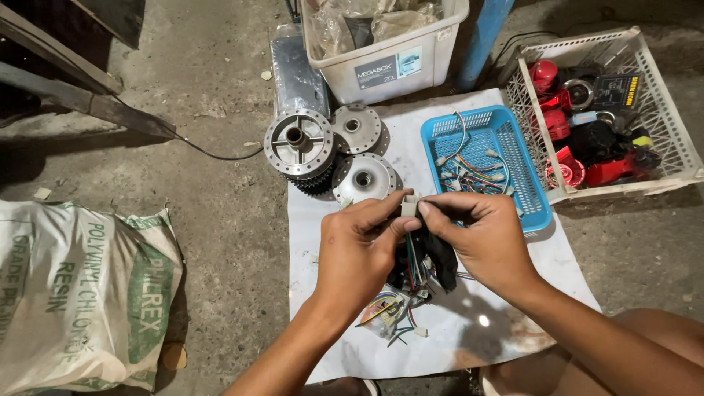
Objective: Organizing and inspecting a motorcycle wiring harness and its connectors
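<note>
Over the white sheet (455,323) on the floor, beside a blue basket (528,183) of loose wired plugs, both hands, left (359,253) and right (480,238), pinch a small pale connector (409,205) trailing coloured wires.

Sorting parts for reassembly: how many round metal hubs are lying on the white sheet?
3: a large flanged hub at the sheet's top left corner, a smaller one to its right, and a domed one below them. Others may be hidden under the hands.
</note>
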